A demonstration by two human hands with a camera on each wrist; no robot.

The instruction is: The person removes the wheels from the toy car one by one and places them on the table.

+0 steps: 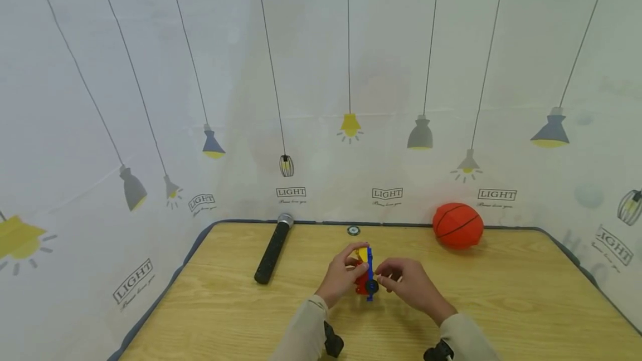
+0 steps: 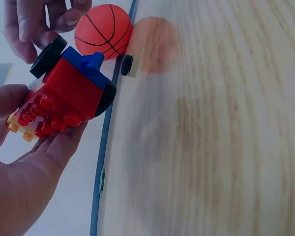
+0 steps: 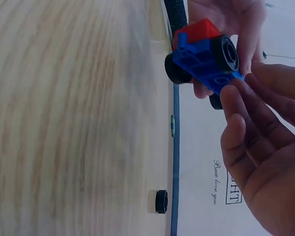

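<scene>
My left hand (image 1: pixel 343 276) grips a toy car (image 2: pixel 71 91) made of building blocks above the table. The car has a red body with studs, a yellow part at one end, a blue base (image 3: pixel 199 61) and black wheels (image 3: pixel 225 54). It is tipped up, with the base facing my right hand (image 1: pixel 412 286). The right hand's fingers are loosely bent, with fingertips right at the end of the blue base, and nothing shows between them. A loose black wheel (image 3: pixel 162 201) stands on the table, also visible in the left wrist view.
A black microphone (image 1: pixel 273 252) with a silver head lies on the wooden table (image 1: pixel 215 305) at the left. A red toy basketball (image 1: pixel 457 226) sits at the back right. Near the back edge lies a small round disc (image 1: pixel 353 230). A printed cloth wall (image 1: pixel 321 144) surrounds the table.
</scene>
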